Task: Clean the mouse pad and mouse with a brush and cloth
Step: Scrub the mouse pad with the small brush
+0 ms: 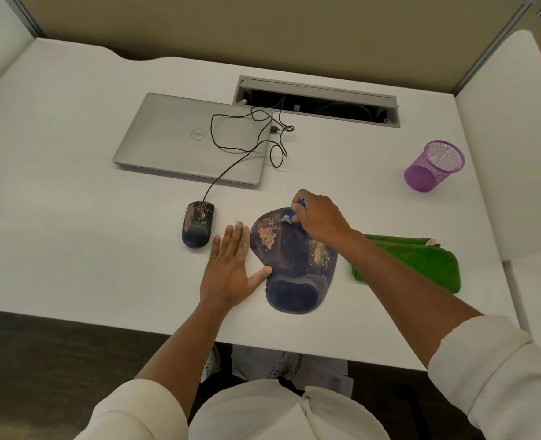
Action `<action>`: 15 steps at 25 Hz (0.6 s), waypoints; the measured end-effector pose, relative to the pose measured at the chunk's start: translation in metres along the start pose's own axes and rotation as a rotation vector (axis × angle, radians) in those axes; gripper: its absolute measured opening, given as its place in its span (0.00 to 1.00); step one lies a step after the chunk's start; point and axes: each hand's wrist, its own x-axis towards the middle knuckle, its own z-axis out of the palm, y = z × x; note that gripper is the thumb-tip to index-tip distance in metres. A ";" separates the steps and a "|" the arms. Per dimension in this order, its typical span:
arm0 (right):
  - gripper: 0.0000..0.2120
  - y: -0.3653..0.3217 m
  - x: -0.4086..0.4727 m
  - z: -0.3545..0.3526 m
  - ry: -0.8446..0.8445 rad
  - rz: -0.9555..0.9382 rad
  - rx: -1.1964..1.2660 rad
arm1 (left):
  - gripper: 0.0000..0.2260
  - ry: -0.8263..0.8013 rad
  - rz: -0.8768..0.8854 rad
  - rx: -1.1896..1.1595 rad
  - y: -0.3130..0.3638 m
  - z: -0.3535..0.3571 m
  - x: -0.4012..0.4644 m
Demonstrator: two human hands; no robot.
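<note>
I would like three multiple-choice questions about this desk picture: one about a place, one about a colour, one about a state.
1. Where does the mouse lie?
A. on the laptop
B. left of the mouse pad
C. inside the cup

2. What colour is the mesh cup?
A. purple
B. red
C. black

3. What state is the laptop in?
A. open
B. closed
C. standing upright

Key: 1 B, the mouse sits on the desk left of the mouse pad; 2 A, its mesh is purple; 3 B, the lid lies flat with the logo up.
</note>
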 end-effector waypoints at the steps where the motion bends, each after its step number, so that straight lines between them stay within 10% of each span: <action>1: 0.08 0.000 0.000 0.000 0.008 -0.007 -0.001 | 0.46 -0.002 -0.003 0.007 0.000 0.000 0.000; 15: 0.09 0.002 -0.003 -0.015 0.025 0.064 -0.022 | 0.44 -0.010 0.015 0.058 0.001 -0.002 0.000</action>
